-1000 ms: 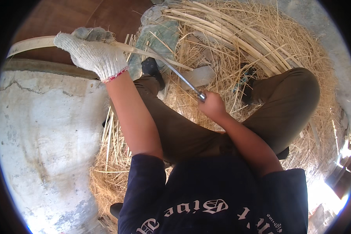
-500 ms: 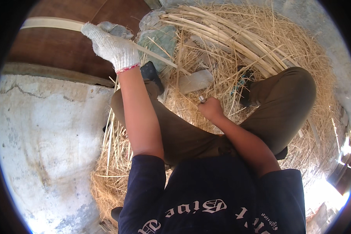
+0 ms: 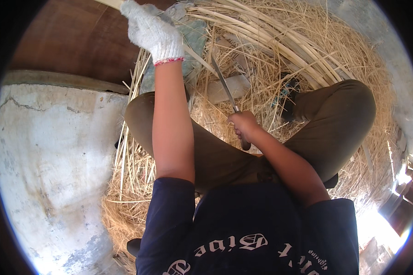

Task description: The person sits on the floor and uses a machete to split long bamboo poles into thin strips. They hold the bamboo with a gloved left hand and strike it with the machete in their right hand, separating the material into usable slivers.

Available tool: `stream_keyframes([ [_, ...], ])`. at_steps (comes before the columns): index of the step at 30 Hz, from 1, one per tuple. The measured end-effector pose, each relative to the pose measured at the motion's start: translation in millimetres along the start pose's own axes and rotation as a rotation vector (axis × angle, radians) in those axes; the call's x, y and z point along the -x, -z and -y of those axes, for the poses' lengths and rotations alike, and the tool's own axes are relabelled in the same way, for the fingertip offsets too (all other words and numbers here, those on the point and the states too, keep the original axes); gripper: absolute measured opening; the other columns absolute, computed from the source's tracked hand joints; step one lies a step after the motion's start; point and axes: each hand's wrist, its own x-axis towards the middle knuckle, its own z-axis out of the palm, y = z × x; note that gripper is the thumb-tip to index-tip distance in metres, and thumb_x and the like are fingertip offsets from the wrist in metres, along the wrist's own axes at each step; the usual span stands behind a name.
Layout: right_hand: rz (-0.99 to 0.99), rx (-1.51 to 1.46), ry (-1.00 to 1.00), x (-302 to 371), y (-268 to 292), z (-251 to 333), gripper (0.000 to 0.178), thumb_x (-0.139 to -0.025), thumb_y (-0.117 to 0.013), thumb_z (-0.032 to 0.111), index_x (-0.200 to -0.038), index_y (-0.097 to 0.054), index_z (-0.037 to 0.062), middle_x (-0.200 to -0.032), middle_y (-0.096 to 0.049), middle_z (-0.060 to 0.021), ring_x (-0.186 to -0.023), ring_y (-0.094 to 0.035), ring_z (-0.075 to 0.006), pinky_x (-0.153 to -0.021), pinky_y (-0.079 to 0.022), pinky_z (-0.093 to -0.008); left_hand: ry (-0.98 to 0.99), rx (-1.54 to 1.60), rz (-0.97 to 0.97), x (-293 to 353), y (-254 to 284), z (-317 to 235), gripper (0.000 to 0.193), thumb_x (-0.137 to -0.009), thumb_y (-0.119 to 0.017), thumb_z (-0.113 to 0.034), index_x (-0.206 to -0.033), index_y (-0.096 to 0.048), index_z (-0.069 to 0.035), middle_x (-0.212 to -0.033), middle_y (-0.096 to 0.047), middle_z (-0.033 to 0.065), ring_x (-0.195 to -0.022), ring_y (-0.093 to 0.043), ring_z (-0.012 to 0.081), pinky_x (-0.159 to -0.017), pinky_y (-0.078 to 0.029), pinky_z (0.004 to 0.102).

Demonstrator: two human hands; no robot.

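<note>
My left hand (image 3: 155, 33), in a white knitted glove with a red cuff, is closed round a long pale bamboo strip (image 3: 199, 59) at the upper left. One end of the strip runs out past the glove to the upper left; the other slants down to the right, near the knife's blade. My bare right hand (image 3: 245, 125) grips the handle of a knife (image 3: 223, 83) between my bent legs. Its narrow blade points away and slightly left. Whether blade and strip touch, I cannot tell.
Fine shavings (image 3: 353, 59) cover the floor around my legs. A bundle of split strips (image 3: 284, 39) lies at the far right. A flat pale block (image 3: 239, 85) sits beyond the knife. The whitewashed wall (image 3: 55, 137) stands left, below a brown wooden panel (image 3: 69, 39).
My left hand has moved up and to the right with the strip. My right hand has turned the knife, so its blade and handle now show.
</note>
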Motion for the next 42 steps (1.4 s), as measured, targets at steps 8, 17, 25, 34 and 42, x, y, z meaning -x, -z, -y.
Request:
stream_keyframes([
  [8,-0.21,0.416,0.415,33,-3,22,0.028,-0.084,-0.067,0.026,-0.089,-0.069,-0.0016,-0.083,-0.07,-0.0242,-0.084,-0.069,-0.0434,-0.078,-0.054,-0.0481,0.064,-0.025,0.01,9,-9,-1,0.05,-0.095,-0.065,-0.051,-0.084,-0.059,-0.003,-0.067,-0.054,0.005,-0.053,-0.047,0.0173,-0.048,-0.037,0.0329],
  [17,-0.048,0.383,0.246,2,1,-9,0.032,-0.083,-0.068,0.025,-0.083,-0.067,-0.0065,-0.078,-0.07,-0.0257,-0.075,-0.071,-0.0412,-0.07,-0.055,-0.0473,-0.006,-0.053,-0.037,12,-8,-4,0.051,-0.097,-0.063,-0.052,-0.079,-0.056,-0.004,-0.064,-0.05,0.0037,-0.052,-0.044,0.0159,-0.046,-0.034,0.0325],
  [25,0.043,0.145,-0.035,-21,0,-24,0.025,-0.084,-0.066,0.017,-0.077,-0.063,-0.0061,-0.062,-0.06,-0.0139,-0.049,-0.058,-0.0237,-0.045,-0.046,-0.0434,0.066,0.008,-0.059,6,3,-13,0.051,-0.097,-0.066,-0.051,-0.073,-0.052,-0.008,-0.062,-0.047,0.0018,-0.051,-0.04,0.0145,-0.048,-0.033,0.0322],
  [34,-0.21,0.326,0.341,-6,2,-13,0.032,-0.083,-0.067,0.024,-0.085,-0.069,-0.0077,-0.077,-0.07,-0.0244,-0.075,-0.072,-0.0384,-0.069,-0.056,-0.0484,0.08,0.011,-0.087,2,7,-15,0.057,-0.098,-0.06,-0.059,-0.073,-0.051,-0.007,-0.063,-0.046,0.0029,-0.049,-0.04,0.0171,-0.046,-0.031,0.0342],
  [42,-0.205,0.45,0.354,14,-3,6,0.031,-0.082,-0.068,0.028,-0.092,-0.073,-0.001,-0.087,-0.073,-0.0222,-0.085,-0.072,-0.0407,-0.078,-0.056,-0.0478,0.038,-0.04,-0.137,-8,14,-7,0.057,-0.099,-0.057,-0.058,-0.076,-0.056,-0.006,-0.063,-0.052,0.0032,-0.048,-0.045,0.0179,-0.044,-0.035,0.033],
])
